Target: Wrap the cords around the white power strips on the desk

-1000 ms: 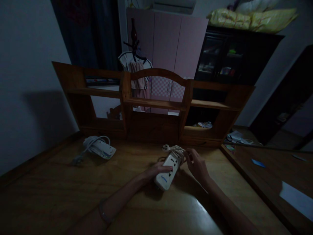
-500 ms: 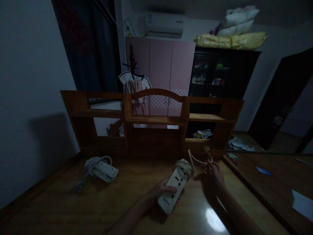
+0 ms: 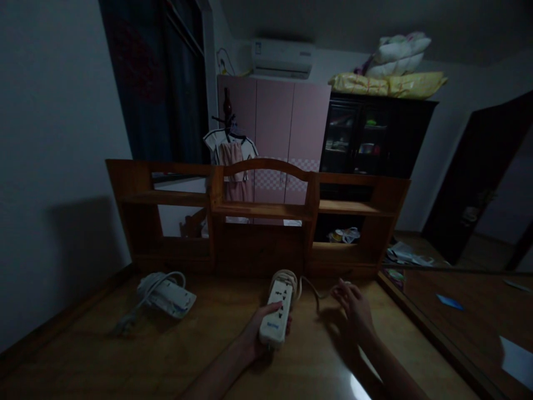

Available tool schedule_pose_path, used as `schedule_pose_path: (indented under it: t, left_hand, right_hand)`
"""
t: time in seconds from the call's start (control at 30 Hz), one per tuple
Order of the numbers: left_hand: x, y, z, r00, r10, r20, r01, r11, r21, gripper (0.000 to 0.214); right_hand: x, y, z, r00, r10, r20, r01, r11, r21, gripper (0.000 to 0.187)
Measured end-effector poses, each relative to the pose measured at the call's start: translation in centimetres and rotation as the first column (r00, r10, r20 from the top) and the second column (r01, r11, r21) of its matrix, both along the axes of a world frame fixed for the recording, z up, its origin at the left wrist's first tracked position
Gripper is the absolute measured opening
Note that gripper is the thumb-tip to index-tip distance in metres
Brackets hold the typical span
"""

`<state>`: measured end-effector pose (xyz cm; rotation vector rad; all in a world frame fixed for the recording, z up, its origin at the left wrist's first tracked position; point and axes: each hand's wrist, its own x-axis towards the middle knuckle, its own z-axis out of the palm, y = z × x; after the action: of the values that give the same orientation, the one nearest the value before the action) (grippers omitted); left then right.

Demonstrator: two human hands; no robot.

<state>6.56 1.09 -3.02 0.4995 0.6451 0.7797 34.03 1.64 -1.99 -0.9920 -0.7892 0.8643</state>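
A white power strip (image 3: 278,311) is gripped near its lower end by my left hand (image 3: 258,332), thumb across the socket face. Its pale cord (image 3: 285,276) is wound round the far end of the strip. From there a loose length of cord (image 3: 310,284) runs right to my right hand (image 3: 353,304), whose fingers are pinched on it near the end; the plug is mostly hidden by the fingers. Left of my hands, a second white power strip (image 3: 169,298) lies on the wooden desktop with its cord bundled on it and its plug (image 3: 125,324) beside it.
A wooden shelf unit (image 3: 262,209) stands along the back of the desk (image 3: 208,355). At the right, a lower brown surface holds a blue card (image 3: 449,301) and a white paper (image 3: 517,358). A wall (image 3: 62,166) borders the left side.
My left hand has moved the power strip left and turned it more upright in view. My right hand has shifted slightly left and down with the cord, and the plug is now covered by the fingers.
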Motion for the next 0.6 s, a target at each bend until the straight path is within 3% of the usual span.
schedule_pose_path:
  t: [0.17,0.33,0.43,0.6]
  left_hand:
    - [-0.1,0.1,0.2,0.995,0.07,0.069,-0.07,0.998,-0.009,0.037]
    - [-0.3,-0.2,0.1,0.998,0.054,0.016,-0.055,0.998,0.032,0.042]
    - [-0.4,-0.5,0.3,1.0,0.018,-0.021,-0.017,0.998,0.068,0.042]
    - [-0.3,-0.8,0.6,0.995,-0.037,-0.094,0.045,0.995,0.09,0.04]
  right_hand:
    - [-2.0,-1.1,1.1,0.962,0.07,0.263,-0.091,0.994,0.067,0.029]
    - [-4.0,-2.7,1.9,0.797,-0.075,0.599,0.03,0.996,0.085,0.028]
    - [-5.2,-3.6,2.0,0.739,-0.078,0.669,0.03,0.996,0.084,0.026]
    - [-5.6,-3.8,1.4,0.733,0.102,0.673,-0.068,0.995,-0.077,0.036]
